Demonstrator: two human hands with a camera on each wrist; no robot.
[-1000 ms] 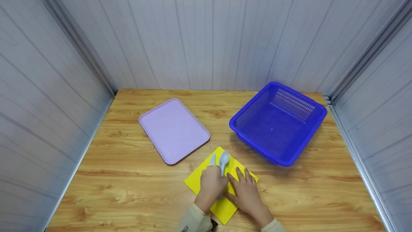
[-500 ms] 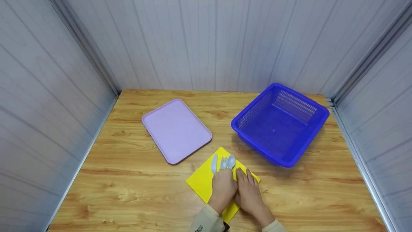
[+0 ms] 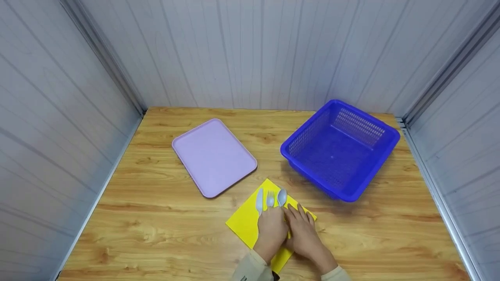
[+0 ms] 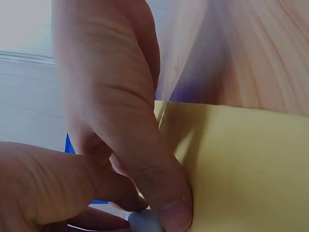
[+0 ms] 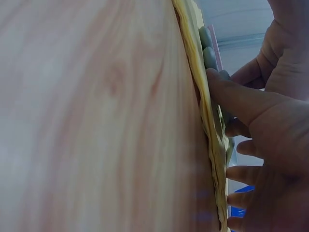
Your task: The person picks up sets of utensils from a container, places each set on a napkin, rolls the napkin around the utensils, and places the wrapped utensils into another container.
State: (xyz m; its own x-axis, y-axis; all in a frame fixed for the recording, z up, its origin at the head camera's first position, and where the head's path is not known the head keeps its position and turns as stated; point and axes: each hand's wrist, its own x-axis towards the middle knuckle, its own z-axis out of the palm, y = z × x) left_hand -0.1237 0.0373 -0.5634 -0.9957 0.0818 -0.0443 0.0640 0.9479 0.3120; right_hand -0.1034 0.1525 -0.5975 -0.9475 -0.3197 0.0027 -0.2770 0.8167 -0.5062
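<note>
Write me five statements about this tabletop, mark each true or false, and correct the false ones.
1. On the yellow napkin, the fork lies between the knife and the spoon. True.
2. The lilac tray lies left of the blue basket. True.
3. The yellow napkin lies inside the blue basket. False: it lies on the wooden table.
4. The left hand covers part of the fork's handle. True.
5. The right hand is on the lilac tray. False: the right hand is at the yellow napkin, beside the left hand.

On the wood-grain tabletop (image 3: 136, 218) lie a lilac tray (image 3: 215, 160) at ten o'clock, blue plastic basket (image 3: 312, 177) at two, yellow folded napkin (image 3: 244, 222) at six.
</note>
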